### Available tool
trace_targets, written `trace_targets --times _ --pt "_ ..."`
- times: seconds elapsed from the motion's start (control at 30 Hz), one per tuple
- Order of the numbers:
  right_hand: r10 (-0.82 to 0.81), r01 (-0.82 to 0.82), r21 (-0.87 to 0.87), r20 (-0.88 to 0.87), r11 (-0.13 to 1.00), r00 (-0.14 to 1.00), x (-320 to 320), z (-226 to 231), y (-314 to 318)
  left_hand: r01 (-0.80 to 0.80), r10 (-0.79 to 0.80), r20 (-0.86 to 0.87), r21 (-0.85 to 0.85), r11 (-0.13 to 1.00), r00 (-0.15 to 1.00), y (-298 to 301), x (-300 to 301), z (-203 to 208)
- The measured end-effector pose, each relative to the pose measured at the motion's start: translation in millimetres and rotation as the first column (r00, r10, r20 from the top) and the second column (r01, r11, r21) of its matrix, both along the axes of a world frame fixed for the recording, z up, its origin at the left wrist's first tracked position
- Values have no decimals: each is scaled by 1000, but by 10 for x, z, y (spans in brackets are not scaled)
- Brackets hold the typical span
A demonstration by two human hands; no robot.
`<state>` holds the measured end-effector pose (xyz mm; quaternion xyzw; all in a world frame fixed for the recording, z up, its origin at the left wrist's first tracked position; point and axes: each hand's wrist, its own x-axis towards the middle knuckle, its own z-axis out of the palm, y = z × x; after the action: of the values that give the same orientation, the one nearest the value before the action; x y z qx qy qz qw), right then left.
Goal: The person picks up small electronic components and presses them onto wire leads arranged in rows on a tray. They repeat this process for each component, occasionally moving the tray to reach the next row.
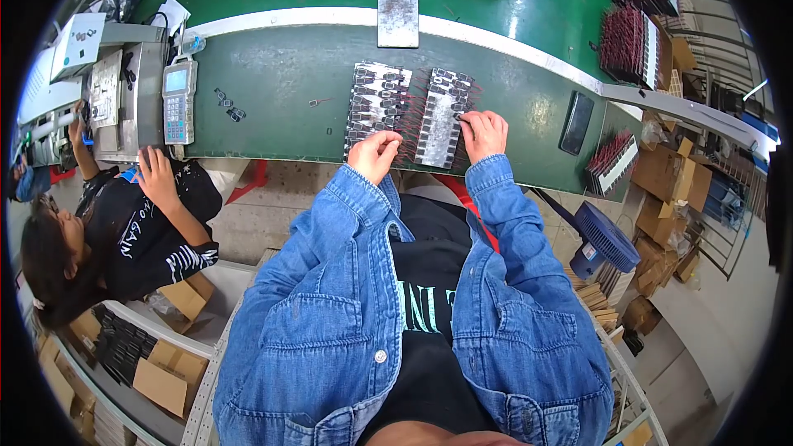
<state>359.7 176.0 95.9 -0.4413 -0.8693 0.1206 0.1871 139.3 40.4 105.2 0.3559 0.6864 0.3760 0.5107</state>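
Hands at the near ends of two component trays, long axes running away from me.

My left hand (374, 154) is curled loosely at the near edge of the left tray (377, 103); I cannot tell if it holds anything. My right hand (483, 134) pinches a small part on the right tray (442, 116), just beside. Farther off lies a grey metal plate (398, 7).

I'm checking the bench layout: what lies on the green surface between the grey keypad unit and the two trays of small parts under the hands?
In the head view, between the keypad unit and the trays lie a few small dark loose parts and one tiny part; otherwise bare green bench.
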Motion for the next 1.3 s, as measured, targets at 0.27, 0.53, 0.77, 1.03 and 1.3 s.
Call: trace_targets --times 0.27,0.53,0.77,1.03,1.3 --pt "-44 33 -115 -96 993 994 27 -62 18 27 -27 -27 10 1000 999 46 53 60" --pt "-459 -163 -905 -347 393 818 -140 645 -106 25 -26 10 155 988 1000 302 192 495" --pt "-395 -360 -896 -438 258 807 -199 791 -220 226 -228 4 111 968 974 456 134 764" --pt "-377 -431 -891 -450 139 809 -239 925 -255 329 -307 -120 286 900 944 366 118 766" --pt "-432 -324 -868 -473 376 768 -302 801 -460 249 -167 -246 351 903 955 320 266 646"
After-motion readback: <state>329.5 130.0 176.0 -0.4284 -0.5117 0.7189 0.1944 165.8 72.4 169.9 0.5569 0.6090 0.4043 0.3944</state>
